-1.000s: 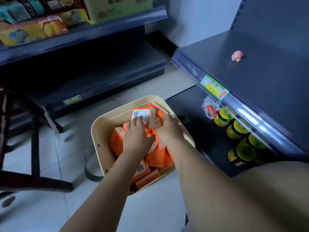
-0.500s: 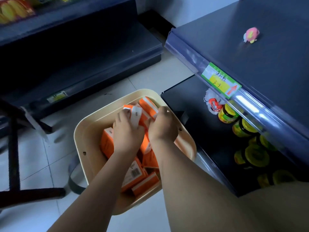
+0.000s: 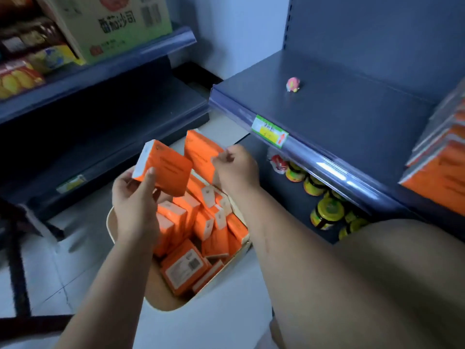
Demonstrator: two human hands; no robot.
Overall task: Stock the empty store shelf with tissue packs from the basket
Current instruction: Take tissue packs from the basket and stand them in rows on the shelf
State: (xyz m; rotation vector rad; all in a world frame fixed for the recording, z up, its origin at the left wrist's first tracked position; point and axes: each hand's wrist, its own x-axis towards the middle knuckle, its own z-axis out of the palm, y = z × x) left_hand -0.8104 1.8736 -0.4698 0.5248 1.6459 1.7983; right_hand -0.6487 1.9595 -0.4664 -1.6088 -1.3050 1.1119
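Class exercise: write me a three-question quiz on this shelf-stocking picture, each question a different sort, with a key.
1. True or false: the left hand grips an orange tissue pack, while the right hand is empty.
2. Which small thing lies on the dark blue metal shelf? A a pink object; B a bottle; C a spoon.
3. Fill in: the yellow-lidded glass jars stand ___ that shelf.
Key: 1 false, it pinches a second orange pack; 2 A; 3 below.
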